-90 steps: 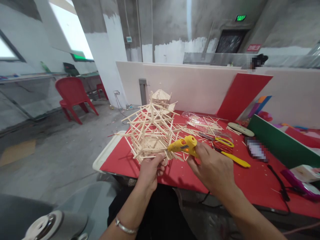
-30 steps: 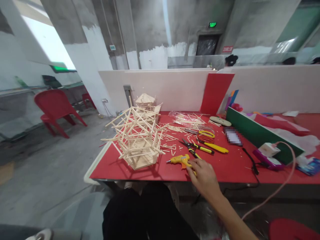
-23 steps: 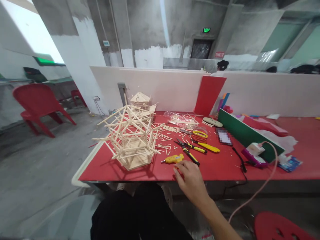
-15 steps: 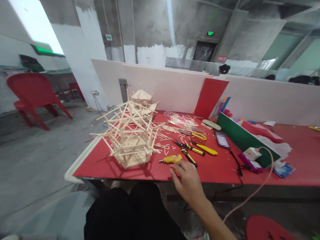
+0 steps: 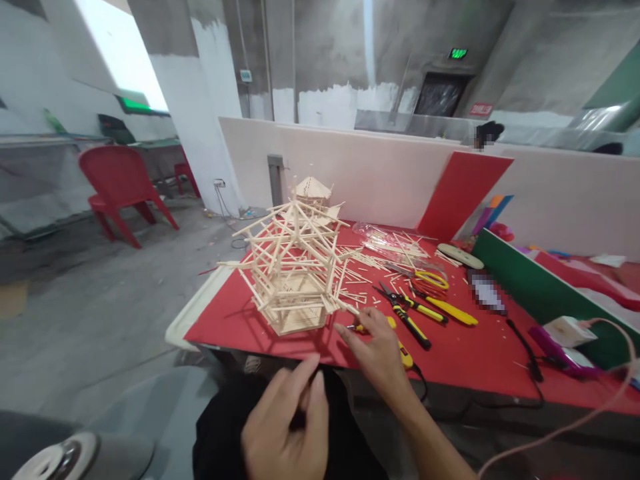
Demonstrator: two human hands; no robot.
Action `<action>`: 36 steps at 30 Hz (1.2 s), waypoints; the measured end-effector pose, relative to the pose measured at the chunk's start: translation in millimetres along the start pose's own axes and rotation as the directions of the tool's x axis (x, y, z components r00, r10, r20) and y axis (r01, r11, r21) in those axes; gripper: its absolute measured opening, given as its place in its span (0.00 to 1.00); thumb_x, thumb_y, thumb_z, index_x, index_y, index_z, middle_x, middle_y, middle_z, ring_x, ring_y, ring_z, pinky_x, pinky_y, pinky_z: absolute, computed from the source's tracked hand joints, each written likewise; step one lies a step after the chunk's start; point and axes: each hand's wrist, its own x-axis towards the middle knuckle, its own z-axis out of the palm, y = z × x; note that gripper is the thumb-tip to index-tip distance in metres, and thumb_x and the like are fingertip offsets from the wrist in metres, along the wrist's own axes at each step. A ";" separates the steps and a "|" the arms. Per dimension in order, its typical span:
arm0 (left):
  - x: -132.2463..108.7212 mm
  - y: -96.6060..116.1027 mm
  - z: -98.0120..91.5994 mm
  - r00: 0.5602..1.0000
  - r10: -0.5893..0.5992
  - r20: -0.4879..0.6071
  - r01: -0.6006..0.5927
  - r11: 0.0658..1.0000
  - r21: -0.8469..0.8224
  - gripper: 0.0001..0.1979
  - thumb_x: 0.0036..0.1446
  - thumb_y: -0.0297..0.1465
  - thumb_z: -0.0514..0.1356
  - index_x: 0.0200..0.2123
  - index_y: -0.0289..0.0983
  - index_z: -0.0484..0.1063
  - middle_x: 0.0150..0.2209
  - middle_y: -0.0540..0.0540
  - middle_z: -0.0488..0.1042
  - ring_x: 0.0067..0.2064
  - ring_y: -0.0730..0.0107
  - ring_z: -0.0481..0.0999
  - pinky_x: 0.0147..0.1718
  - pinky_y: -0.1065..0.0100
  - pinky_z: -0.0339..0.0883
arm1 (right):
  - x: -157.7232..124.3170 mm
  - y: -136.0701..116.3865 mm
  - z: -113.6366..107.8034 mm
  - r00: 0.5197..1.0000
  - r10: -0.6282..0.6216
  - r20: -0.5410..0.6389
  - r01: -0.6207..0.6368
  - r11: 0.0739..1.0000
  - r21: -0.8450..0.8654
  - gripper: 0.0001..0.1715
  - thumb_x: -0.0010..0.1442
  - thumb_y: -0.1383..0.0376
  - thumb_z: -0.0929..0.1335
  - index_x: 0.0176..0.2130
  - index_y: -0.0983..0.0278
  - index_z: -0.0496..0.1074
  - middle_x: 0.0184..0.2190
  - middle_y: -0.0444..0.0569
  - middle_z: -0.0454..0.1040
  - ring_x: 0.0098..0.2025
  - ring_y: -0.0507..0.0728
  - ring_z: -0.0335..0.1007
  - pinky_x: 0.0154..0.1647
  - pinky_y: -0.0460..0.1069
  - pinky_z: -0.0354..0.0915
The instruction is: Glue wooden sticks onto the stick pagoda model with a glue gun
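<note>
A hexagonal tower frame of thin wooden sticks [image 5: 295,280] stands upright at the table's front left. My right hand [image 5: 377,350] is over the table just right of it, thumb and index finger apart, nothing seen between them. Its fingertips are close to a stick end jutting from the frame; whether they touch, I cannot tell. Behind and beneath this hand lies a yellow glue gun [image 5: 406,357] with a black cord, partly hidden. My left hand [image 5: 285,427], slightly blurred, hovers over my lap below the table edge. Its thumb and index finger are apart, with nothing visible between them.
Black-and-yellow pliers [image 5: 413,327], a yellow cutter [image 5: 453,311] and yellow-handled scissors [image 5: 433,279] lie right of the frame. Loose sticks [image 5: 356,273] are scattered behind. A second stick model [image 5: 313,189] stands farther back. A green board [image 5: 540,287] stands at right.
My left hand has come into view from below. My right hand has moved left, past the glue gun, toward the stick frame. The camera has turned left.
</note>
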 end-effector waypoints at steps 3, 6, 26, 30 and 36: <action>22.5 -3.9 31.5 0.996 -0.007 0.088 0.008 1.000 -0.011 0.11 0.55 0.26 0.59 0.42 0.39 0.76 0.35 0.46 0.79 0.34 0.69 0.77 0.36 0.70 0.71 | 3.8 1.9 12.2 0.999 0.045 -0.001 -0.045 0.997 0.058 0.18 0.57 0.51 0.67 0.36 0.61 0.77 0.30 0.48 0.71 0.34 0.55 0.66 0.36 0.50 0.62; 33.4 -5.5 49.3 0.982 -0.144 0.123 0.151 0.987 -0.049 0.12 0.55 0.28 0.59 0.42 0.37 0.77 0.36 0.43 0.80 0.34 0.67 0.78 0.38 0.69 0.71 | 2.1 1.9 18.0 0.994 0.104 0.032 -0.107 0.983 0.152 0.17 0.58 0.52 0.66 0.37 0.59 0.78 0.30 0.47 0.74 0.35 0.56 0.68 0.36 0.50 0.63; 40.3 -26.4 103.7 0.660 -0.611 0.436 0.751 0.552 -0.363 0.12 0.38 0.34 0.69 0.26 0.33 0.77 0.17 0.54 0.66 0.21 0.75 0.65 0.21 0.74 0.61 | -17.4 9.8 -1.8 0.992 0.059 0.116 -0.064 0.997 0.038 0.13 0.57 0.62 0.67 0.44 0.59 0.74 0.37 0.48 0.75 0.39 0.56 0.70 0.41 0.51 0.66; 25.4 -30.2 101.8 0.592 -0.687 0.421 0.802 0.452 -0.390 0.23 0.38 0.36 0.69 0.39 0.33 0.74 0.21 0.55 0.67 0.18 0.79 0.63 0.17 0.75 0.57 | -24.8 17.3 -20.1 0.997 0.061 -0.052 -0.062 0.998 -0.015 0.14 0.60 0.61 0.65 0.45 0.60 0.73 0.39 0.50 0.75 0.42 0.57 0.70 0.46 0.53 0.64; 32.0 -41.9 76.6 0.533 -0.821 0.206 0.775 0.377 -0.507 0.13 0.45 0.37 0.64 0.31 0.33 0.71 0.20 0.54 0.67 0.19 0.77 0.65 0.17 0.75 0.58 | -23.3 12.1 -27.8 0.980 0.035 -0.195 -0.038 0.999 -0.013 0.11 0.61 0.60 0.64 0.39 0.60 0.74 0.36 0.50 0.76 0.40 0.58 0.70 0.47 0.55 0.63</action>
